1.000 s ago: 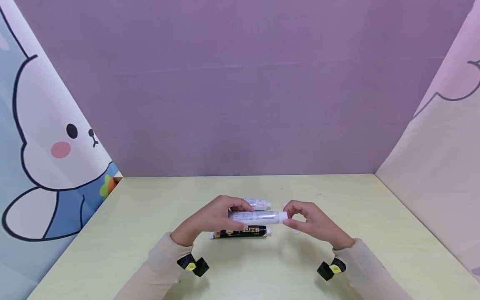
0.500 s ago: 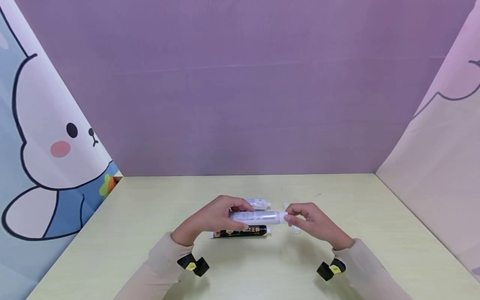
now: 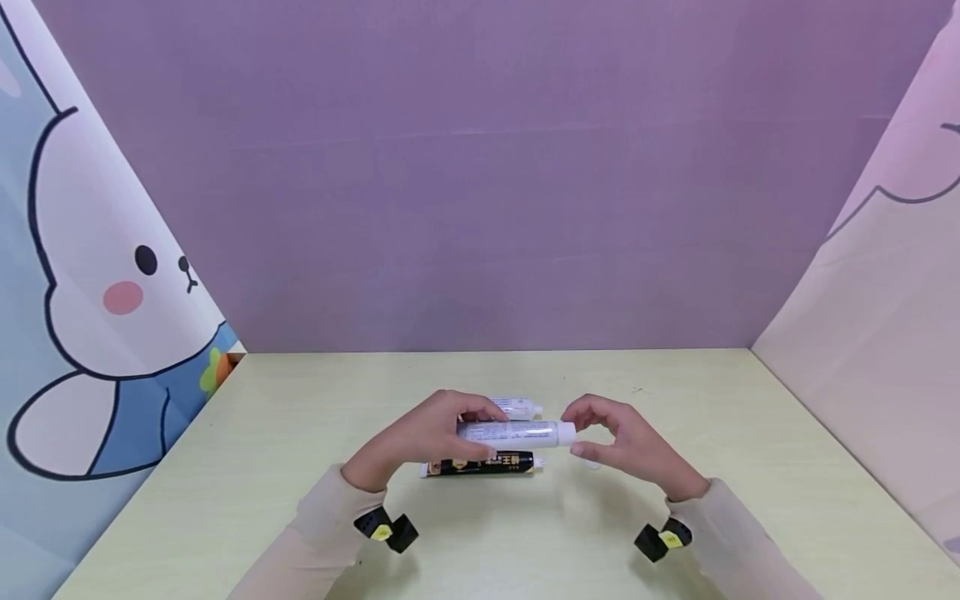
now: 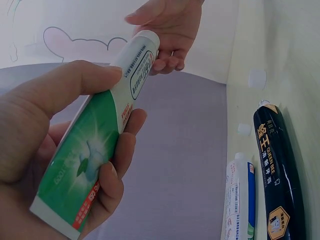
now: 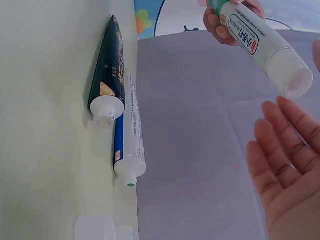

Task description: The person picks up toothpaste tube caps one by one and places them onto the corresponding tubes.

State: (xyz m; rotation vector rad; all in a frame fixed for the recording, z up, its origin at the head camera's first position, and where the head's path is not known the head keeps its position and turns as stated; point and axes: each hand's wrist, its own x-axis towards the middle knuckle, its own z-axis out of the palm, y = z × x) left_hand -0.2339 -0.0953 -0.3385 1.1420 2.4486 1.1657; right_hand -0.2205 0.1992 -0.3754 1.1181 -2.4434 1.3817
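Observation:
My left hand [image 3: 442, 427] grips a green and white toothpaste tube [image 4: 95, 150] by its body, above the table. The tube's white screw cap [image 5: 290, 75] is on its end and points right, towards my right hand [image 3: 626, 433]. My right fingers [image 5: 277, 150] are spread in a loose curve around the cap, with a gap to it in the right wrist view. Below lie a black toothpaste tube [image 4: 277, 170] and, farther back, a white and blue toothpaste tube [image 5: 131, 135]. Both have bare nozzles.
Two loose white caps lie on the table beyond the nozzles, a larger cap [image 4: 257, 79] and a smaller cap [image 4: 244, 129]. The pale table [image 3: 300, 400] ends at a purple backdrop [image 3: 480, 208], with printed cloth [image 3: 112, 333] at the left.
My right fingers were at the cap a second ago and closed together at its end half a second ago. Now they are spread apart around it. My left hand holds the toothpaste tube in place.

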